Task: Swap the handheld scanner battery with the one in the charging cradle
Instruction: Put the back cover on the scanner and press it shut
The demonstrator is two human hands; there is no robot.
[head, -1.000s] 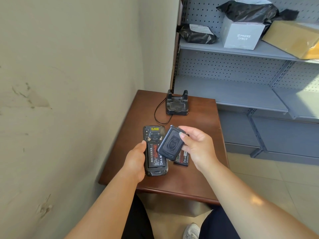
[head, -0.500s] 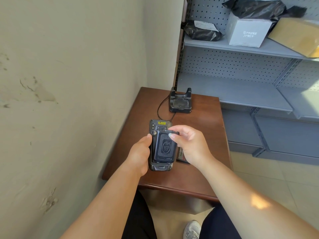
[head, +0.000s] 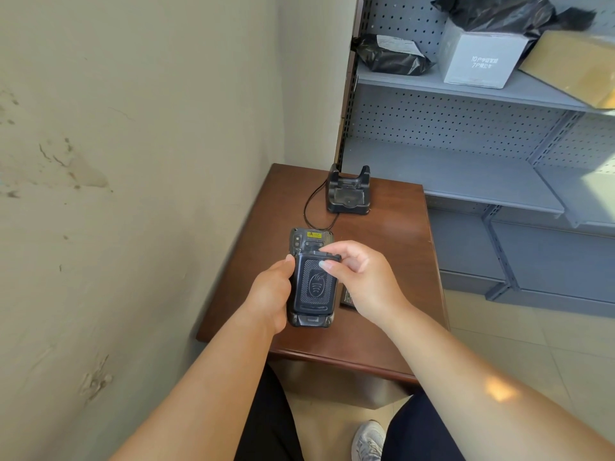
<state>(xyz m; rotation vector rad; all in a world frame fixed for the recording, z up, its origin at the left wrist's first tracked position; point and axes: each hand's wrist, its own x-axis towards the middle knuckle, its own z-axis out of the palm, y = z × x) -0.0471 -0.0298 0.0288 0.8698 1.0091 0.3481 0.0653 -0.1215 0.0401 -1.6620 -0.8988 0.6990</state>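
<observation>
My left hand (head: 270, 294) grips the black handheld scanner (head: 311, 239) from its left side, back face up, above the brown table (head: 392, 234). The dark battery cover (head: 314, 287) lies on the scanner's back, and my right hand (head: 362, 281) pinches the cover's top edge with thumb and forefinger. A loose battery (head: 347, 299) lies flat on the table under my right hand, mostly hidden. The black charging cradle (head: 348, 194) stands at the table's far edge, its cable (head: 311, 207) looping to the left. Its slot looks empty.
A plaster wall runs along the table's left side. Grey metal shelving (head: 466, 181) stands behind and to the right, holding a black bag (head: 392, 54), a white box (head: 479, 61) and a cardboard box (head: 579, 64). My shoe (head: 367, 440) shows on the tiled floor below.
A second ago my right hand held the cover tilted above the open battery bay. The cover now lies on the scanner's back, and the fingers have shifted to its top edge.
</observation>
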